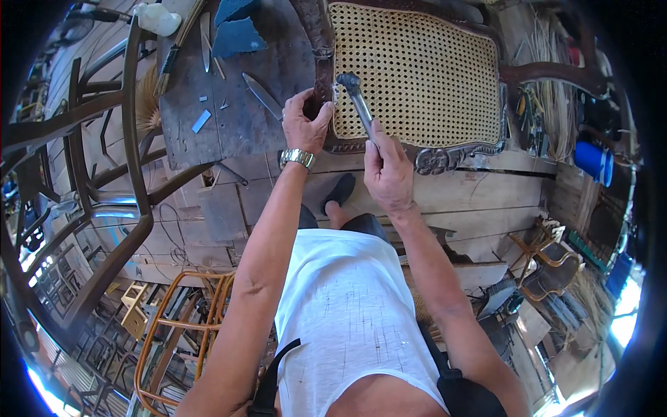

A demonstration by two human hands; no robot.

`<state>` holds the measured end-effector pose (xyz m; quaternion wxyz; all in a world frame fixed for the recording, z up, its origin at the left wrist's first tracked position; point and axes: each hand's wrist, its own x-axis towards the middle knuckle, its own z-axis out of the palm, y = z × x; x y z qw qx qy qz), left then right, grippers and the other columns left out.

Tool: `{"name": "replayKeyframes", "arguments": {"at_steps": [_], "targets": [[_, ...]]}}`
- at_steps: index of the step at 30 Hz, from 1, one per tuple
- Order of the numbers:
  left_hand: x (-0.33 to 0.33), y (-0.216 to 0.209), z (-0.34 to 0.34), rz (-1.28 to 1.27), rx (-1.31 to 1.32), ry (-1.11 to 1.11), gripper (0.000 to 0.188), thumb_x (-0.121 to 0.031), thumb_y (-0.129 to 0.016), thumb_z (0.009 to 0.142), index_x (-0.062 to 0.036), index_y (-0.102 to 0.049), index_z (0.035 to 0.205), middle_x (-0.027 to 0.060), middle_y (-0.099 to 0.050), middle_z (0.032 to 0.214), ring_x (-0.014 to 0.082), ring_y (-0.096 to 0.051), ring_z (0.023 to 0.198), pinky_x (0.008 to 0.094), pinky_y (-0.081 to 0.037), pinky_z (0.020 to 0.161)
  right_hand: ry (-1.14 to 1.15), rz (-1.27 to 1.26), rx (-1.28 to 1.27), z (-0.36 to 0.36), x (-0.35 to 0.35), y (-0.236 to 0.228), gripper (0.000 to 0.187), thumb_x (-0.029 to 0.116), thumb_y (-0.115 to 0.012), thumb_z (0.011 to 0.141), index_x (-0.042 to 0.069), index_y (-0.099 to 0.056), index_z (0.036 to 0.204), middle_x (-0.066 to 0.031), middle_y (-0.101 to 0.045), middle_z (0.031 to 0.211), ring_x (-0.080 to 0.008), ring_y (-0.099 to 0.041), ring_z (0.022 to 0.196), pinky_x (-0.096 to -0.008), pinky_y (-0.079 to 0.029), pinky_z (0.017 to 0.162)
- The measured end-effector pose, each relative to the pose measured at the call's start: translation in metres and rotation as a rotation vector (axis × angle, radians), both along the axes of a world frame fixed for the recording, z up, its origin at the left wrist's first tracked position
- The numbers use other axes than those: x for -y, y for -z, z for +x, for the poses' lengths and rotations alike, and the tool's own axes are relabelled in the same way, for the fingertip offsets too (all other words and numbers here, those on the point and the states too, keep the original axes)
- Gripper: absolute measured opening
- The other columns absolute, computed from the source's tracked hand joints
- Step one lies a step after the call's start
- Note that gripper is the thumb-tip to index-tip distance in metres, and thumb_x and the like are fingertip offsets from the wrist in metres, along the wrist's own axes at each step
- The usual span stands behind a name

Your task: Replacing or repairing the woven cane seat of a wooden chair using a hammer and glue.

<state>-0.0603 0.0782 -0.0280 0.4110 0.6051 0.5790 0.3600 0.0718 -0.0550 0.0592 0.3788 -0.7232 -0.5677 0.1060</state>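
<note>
A carved dark wooden chair frame (323,76) with a woven cane panel (417,66) lies on the worktable in front of me. My left hand (306,125), with a metal watch on its wrist, is at the frame's left side, thumb and fingers curled about the wood by the cane's edge. Whether something small sits between those fingertips is hidden. My right hand (390,170) grips the metal handle of a hammer (361,104). Its dark head is over the cane panel's left part, close to the frame and a little right of my left fingers.
On the dark worktable (229,128) lie a knife (262,96), a blue-grey torn sheet (237,38), a small light-blue piece (201,121) and a brush (170,59). Wooden chair frames (132,118) crowd the left. A rattan frame (156,333) stands lower left, a blue container (593,163) at right.
</note>
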Motion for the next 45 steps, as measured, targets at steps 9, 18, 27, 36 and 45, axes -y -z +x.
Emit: {"name": "replayKeyframes", "arguments": {"at_steps": [9,18,27,36,45], "targets": [[-0.001,-0.004,0.002,-0.007,-0.026,0.018,0.049,-0.031,-0.084,0.081,-0.0069,-0.070,0.121,0.0137,-0.068,0.113,0.0311,-0.064,0.106,0.0413,-0.051,0.097,-0.009,-0.101,0.103,0.000,0.006,0.021,0.051,0.006,-0.067,0.095,0.014,-0.056,0.144,-0.0126,-0.062,0.086,-0.0340,-0.065,0.066,-0.0438,-0.056,0.056],[0.000,-0.004,0.001,-0.004,0.010,0.011,0.050,-0.032,-0.085,0.080,-0.0072,-0.070,0.121,0.0136,-0.068,0.113,0.0309,-0.064,0.106,0.0412,-0.051,0.097,-0.001,0.062,0.006,-0.001,0.003,0.011,0.048,0.011,-0.065,0.097,0.014,-0.057,0.144,-0.0127,-0.063,0.087,-0.0350,-0.067,0.068,-0.0456,-0.057,0.059],[0.000,-0.003,-0.002,-0.016,0.007,0.016,0.049,-0.030,-0.085,0.080,-0.0072,-0.070,0.121,0.0129,-0.068,0.113,0.0305,-0.063,0.107,0.0407,-0.051,0.097,0.015,0.042,0.016,-0.003,0.002,0.012,0.044,0.013,-0.065,0.097,0.014,-0.059,0.141,-0.0124,-0.063,0.087,-0.0343,-0.067,0.068,-0.0461,-0.057,0.058],[0.000,0.002,-0.001,-0.026,0.056,0.008,0.050,-0.030,-0.086,0.079,-0.0072,-0.070,0.121,0.0123,-0.067,0.114,0.0300,-0.063,0.108,0.0404,-0.051,0.097,0.045,-0.019,-0.035,-0.004,0.002,0.012,0.044,0.014,-0.065,0.097,0.016,-0.059,0.141,-0.0107,-0.064,0.088,-0.0344,-0.068,0.067,-0.0456,-0.058,0.058],[0.000,-0.002,0.000,-0.042,0.023,0.003,0.049,-0.029,-0.086,0.079,-0.0076,-0.070,0.120,0.0120,-0.068,0.113,0.0297,-0.063,0.106,0.0398,-0.051,0.097,0.028,-0.023,-0.054,-0.005,0.003,0.012,0.047,0.013,-0.066,0.096,0.016,-0.058,0.142,-0.0120,-0.064,0.088,-0.0347,-0.068,0.067,-0.0458,-0.058,0.058]]}}
